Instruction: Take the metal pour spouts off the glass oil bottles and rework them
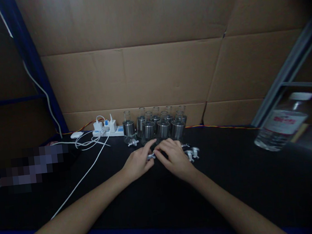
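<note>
My left hand (138, 162) and my right hand (174, 156) meet on the black tabletop (235, 183), fingers curled together around a small silver metal part (151, 156). Right behind my hands stand several glass bottles with metal collars (157, 126) in a tight cluster. A few loose silver caps (191, 152) lie just right of my right hand. Another small silver part (133, 143) lies left of the bottles.
A white power strip (108, 129) with plugs and white cables (91, 168) sits at the back left. A clear plastic water bottle (283, 122) lies at the right. Cardboard walls (140, 74) close off the back. A blue frame post (33, 66) stands at the left.
</note>
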Demonstrator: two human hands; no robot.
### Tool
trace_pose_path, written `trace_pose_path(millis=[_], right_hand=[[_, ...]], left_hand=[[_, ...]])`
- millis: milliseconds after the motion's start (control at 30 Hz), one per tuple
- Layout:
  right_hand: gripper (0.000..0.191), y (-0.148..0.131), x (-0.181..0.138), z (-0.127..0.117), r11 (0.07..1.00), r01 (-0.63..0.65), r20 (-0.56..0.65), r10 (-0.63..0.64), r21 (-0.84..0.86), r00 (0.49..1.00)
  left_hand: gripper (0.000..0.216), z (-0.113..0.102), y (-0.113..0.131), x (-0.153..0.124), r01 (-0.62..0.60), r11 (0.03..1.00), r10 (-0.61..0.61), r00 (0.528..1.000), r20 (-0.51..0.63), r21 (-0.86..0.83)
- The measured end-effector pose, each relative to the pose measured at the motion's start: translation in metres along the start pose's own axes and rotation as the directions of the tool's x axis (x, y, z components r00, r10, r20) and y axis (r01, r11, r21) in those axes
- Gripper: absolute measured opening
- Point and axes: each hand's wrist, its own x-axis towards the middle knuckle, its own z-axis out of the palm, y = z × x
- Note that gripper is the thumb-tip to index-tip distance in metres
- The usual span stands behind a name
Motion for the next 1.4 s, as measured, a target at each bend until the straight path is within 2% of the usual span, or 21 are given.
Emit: trace_pose_path(millis=[200, 500, 767, 1133, 1400], right_hand=[[0.020, -0.002, -0.002, 0.004, 0.998, 0.064, 0.070, -0.062, -0.028, 0.996], [0.028, -0.002, -0.002, 0.004, 0.996, 0.079, 0.049, -0.081, 0.041, 0.996], [0.033, -0.001, 0.000, 0.012, 0.984, -0.010, -0.017, 0.013, 0.179, 1.000], [0.030, -0.010, -0.003, 0.004, 0.986, 0.141, 0.048, -0.146, 0.091, 0.988], [0.033, -0.016, -0.005, 0.004, 0.959, 0.194, 0.017, -0.202, 0.207, 0.979]], left_hand=[[0.056, -0.001, 0.002, 0.000, -0.140, 0.986, 0.140, 0.990, -0.001, 0.088], [0.058, 0.000, 0.003, 0.000, -0.219, 0.974, 0.214, 0.974, 0.073, 0.060], [0.057, 0.000, 0.002, 0.002, -0.234, 0.971, 0.230, 0.971, 0.073, 0.058], [0.055, -0.006, 0.000, -0.001, -0.292, 0.956, 0.291, 0.956, -0.025, -0.022], [0.059, -0.008, 0.005, -0.005, -0.260, 0.954, 0.258, 0.965, -0.033, -0.152]])
